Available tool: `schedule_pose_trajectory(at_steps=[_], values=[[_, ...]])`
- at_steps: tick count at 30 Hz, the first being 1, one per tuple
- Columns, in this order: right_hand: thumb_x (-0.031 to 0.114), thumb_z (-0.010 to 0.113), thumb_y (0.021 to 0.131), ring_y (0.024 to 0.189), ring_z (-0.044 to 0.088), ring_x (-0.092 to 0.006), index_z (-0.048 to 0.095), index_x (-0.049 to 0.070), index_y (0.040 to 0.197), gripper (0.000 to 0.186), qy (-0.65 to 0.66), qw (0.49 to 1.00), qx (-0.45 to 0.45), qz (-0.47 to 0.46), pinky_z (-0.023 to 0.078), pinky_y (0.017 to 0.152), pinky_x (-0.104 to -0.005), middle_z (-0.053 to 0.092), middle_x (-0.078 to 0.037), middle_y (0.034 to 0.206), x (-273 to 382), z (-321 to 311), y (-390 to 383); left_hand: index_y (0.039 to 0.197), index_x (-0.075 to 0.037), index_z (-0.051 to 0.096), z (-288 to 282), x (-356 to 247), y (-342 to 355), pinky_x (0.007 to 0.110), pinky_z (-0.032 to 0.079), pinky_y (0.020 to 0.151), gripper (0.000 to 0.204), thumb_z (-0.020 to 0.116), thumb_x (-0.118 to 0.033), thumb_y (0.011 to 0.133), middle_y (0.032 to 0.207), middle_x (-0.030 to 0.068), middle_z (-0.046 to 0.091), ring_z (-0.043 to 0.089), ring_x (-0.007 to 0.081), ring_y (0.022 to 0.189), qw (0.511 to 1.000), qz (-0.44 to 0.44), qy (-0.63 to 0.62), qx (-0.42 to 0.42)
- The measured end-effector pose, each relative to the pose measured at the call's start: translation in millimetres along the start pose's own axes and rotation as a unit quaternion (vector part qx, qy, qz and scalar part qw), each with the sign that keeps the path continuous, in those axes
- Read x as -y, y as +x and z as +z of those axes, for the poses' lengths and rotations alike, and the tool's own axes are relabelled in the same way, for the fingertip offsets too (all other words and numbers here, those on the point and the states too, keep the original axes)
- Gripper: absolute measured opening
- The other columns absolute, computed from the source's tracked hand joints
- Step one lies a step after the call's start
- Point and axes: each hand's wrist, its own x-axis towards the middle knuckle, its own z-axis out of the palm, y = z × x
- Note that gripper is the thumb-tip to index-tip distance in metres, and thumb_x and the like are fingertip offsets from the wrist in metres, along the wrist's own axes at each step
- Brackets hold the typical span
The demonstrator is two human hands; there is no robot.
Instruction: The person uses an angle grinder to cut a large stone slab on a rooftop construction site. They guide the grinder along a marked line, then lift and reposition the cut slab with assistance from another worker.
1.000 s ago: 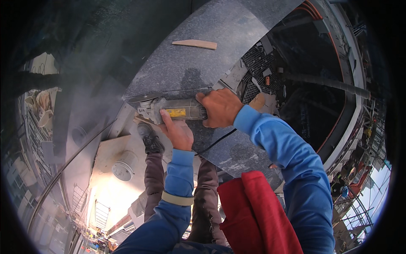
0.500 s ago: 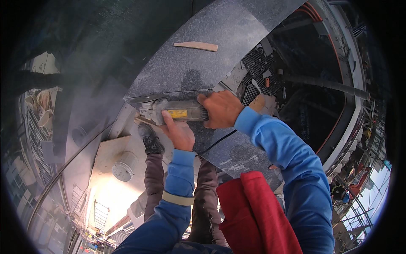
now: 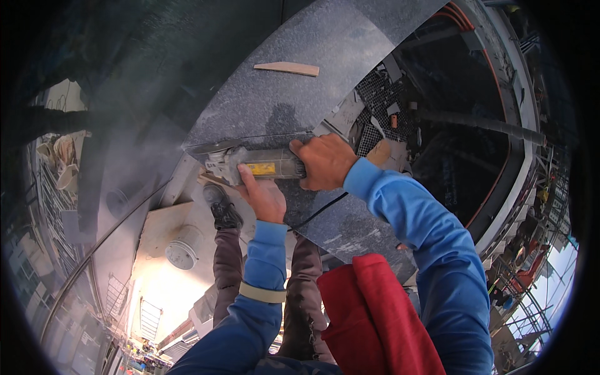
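- Angle grinder [image 3: 275,161]: lay crosswise in front of you, over the near part of the grey speckled slab [image 3: 250,103], its head toward your left.
- Right hand [image 3: 328,161]: wrapped round the rear end of the body, thumb along the far side.
- Left hand [image 3: 264,197]: gripping the body near the head, thumb over the side by the yellow label [image 3: 261,169]; the fingers underneath were hidden.
- Disc [image 3: 211,147]: at the slab's left corner, beside a dark line in the surface. Whether it touched the stone, I could not tell.
- Weight, judged by build: fairly heavy for its length, probably nose-heavy at the metal head; two hands looked right.
- Body: hard and stiff, no give expected. Pale dust on the casing probably made it slick for bare skin.
- Disc looked thin, likely the fragile part; sideways load would have suited it badly.
- Best hold: rear body and the barrel behind the head, as you had it. Your left thumb sat near the head, so fingers wanted care there.
- Cord [image 3: 320,210]: black, flexible, trailing from below your right hand toward your legs; worth minding for drag.
- Wooden wedge [image 3: 287,68]: loose-looking on the slab, well apart from both hands.
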Motion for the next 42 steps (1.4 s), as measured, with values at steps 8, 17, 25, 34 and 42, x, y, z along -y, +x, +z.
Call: schedule_pose_trajectory(at_steps=[8,17,25,34,42], values=[[0.029,0.080,0.068,0.083,0.073,-0.0365,0.059,-0.004,0.124,0.068,0.009,1.000,-0.002,-0.004,0.058,0.076,-0.0448,0.072,-0.020,0.084,0.0,-0.3,1.3,0.157,-0.013,0.023,2.1,0.3,-0.3,0.047,0.031,0.118,0.068,0.059,-0.036,0.104,0.154,0.0101,0.037,0.041,0.0252,0.138,1.000,0.005,0.003,-0.013],[0.027,0.079,0.069,0.084,0.074,-0.0352,0.059,-0.003,0.127,0.068,0.001,1.000,0.018,0.013,0.059,0.076,-0.0435,0.073,-0.019,0.086,0.6,-7.1,-5.0,0.156,-0.013,0.024,4.6,2.6,-4.0,0.046,0.033,0.117,0.067,0.060,-0.035,0.104,0.153,0.0093,0.039,0.042,0.0243,0.138,1.000,0.012,-0.006,0.002],[0.027,0.079,0.069,0.085,0.074,-0.0347,0.059,-0.002,0.128,0.069,0.001,1.000,0.014,0.011,0.059,0.077,-0.0437,0.074,-0.019,0.087,-1.1,-5.4,-5.3,0.157,-0.014,0.024,4.5,3.8,-3.2,0.047,0.033,0.117,0.067,0.059,-0.036,0.104,0.155,0.0096,0.038,0.041,0.0252,0.139,1.000,0.000,-0.004,-0.007],[0.029,0.080,0.067,0.083,0.073,-0.0358,0.059,-0.004,0.125,0.069,0.009,1.000,0.006,0.002,0.058,0.076,-0.0447,0.072,-0.020,0.084,-2.4,-1.1,-0.2,0.155,-0.014,0.027,-1.8,5.1,1.5,0.047,0.033,0.117,0.064,0.059,-0.036,0.104,0.152,0.0089,0.040,0.043,0.0246,0.137,1.000,-0.002,0.001,-0.010],[0.028,0.080,0.069,0.085,0.074,-0.0353,0.060,-0.002,0.125,0.067,-0.002,1.000,0.016,0.012,0.059,0.077,-0.0446,0.074,-0.019,0.086,0.1,-6.0,-3.8,0.154,-0.012,0.029,2.5,3.6,-2.6,0.046,0.034,0.116,0.063,0.059,-0.036,0.104,0.150,0.0093,0.043,0.044,0.0245,0.136,1.000,0.005,-0.002,-0.003]])
